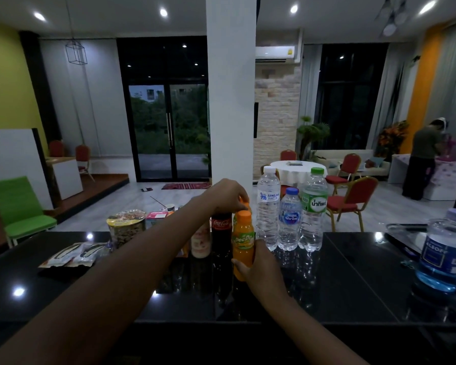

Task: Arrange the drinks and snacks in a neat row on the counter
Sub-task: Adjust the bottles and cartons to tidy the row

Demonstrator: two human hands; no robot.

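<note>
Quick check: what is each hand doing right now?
Left hand: closed on the top of a second orange bottle behind.
Right hand: gripping the orange DeeDo bottle.

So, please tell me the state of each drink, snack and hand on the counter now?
DeeDee orange bottle: upright, capped, held by right hand.
Second orange bottle: mostly hidden, top under left hand.
Coca-Cola bottle: upright.
Three water bottles: upright, capped, side by side.
Noodle cup: upright, sealed.
Snack packets: lying flat.
Blue-liquid bottle: upright, capped, apart at right.
</note>
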